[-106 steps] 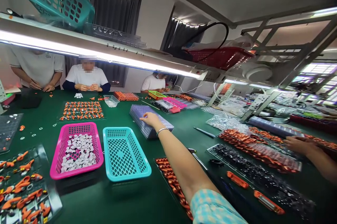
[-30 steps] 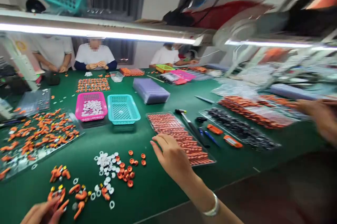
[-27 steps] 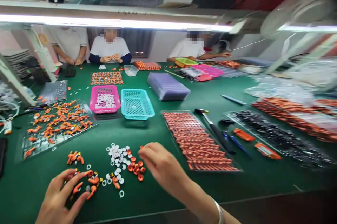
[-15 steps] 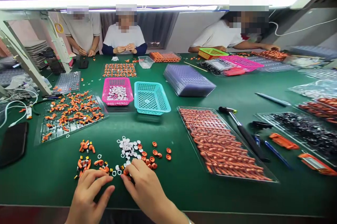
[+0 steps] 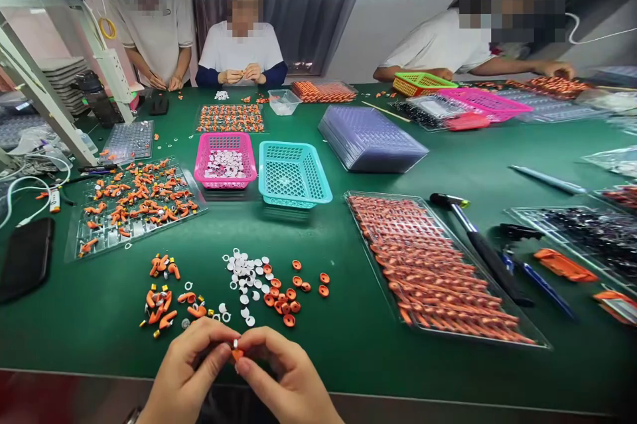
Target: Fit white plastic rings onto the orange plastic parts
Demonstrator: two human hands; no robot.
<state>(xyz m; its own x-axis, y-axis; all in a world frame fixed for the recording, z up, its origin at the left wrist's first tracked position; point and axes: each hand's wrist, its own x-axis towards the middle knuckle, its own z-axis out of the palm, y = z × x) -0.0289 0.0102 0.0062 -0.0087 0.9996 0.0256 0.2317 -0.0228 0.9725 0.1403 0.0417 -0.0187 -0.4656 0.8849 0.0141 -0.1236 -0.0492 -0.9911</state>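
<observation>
My left hand [image 5: 192,365] and my right hand [image 5: 284,367] meet near the table's front edge, fingertips pinching a small orange part [image 5: 237,353] with a white bit on top; fingers hide most of it. Just beyond them lie loose white discs [image 5: 245,273] and, to their right, orange round caps [image 5: 284,298]. Left of the discs are several orange stem-shaped pieces [image 5: 160,301] with gold-coloured ends. A few white rings [image 5: 188,286] are scattered among these.
Farther left is a clear tray of orange pieces [image 5: 142,202]. A pink basket [image 5: 199,175] with white discs and a turquoise basket [image 5: 321,195] stand ahead. Rightward are a tray of copper-orange parts [image 5: 438,271], a hammer [image 5: 490,258] and a pen [image 5: 550,291]. Co-workers sit opposite.
My hands have come together and drawn back toward the table's front edge. The small orange part is now between their fingertips. The camera view has tilted down slightly.
</observation>
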